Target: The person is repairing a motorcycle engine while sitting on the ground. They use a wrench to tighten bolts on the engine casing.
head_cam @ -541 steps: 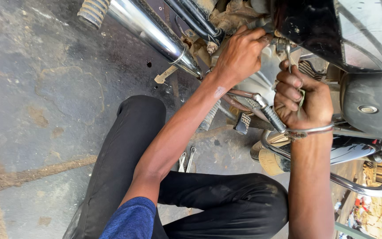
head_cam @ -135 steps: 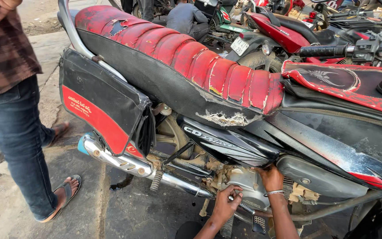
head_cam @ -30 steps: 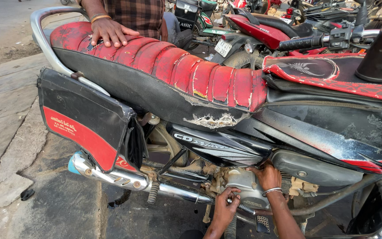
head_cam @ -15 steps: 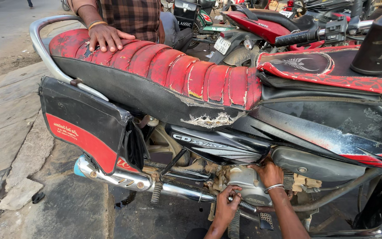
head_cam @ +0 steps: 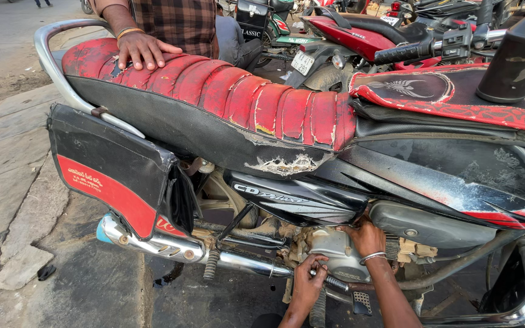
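Greasy metal engine (head_cam: 335, 249) under 2 hands, beneath cracked ribbed red seat (head_cam: 232, 91)

Beside me: bystander's hand (head_cam: 144, 48) resting on red ribbed seat (head_cam: 226, 91); black-and-red saddlebag (head_cam: 113, 167); parked red motorcycle (head_cam: 360, 30) behind.

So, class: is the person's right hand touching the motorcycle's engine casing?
Touching. The head view shows the right hand pressed against the grey engine casing, fingers on its top edge with no gap.

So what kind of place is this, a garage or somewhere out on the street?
Most likely an open-air roadside motorcycle repair spot. The red-seated motorcycle stands on stained pavement beside a road, more parked motorcycles crowd behind it, and the left hand and right hand work at its engine.
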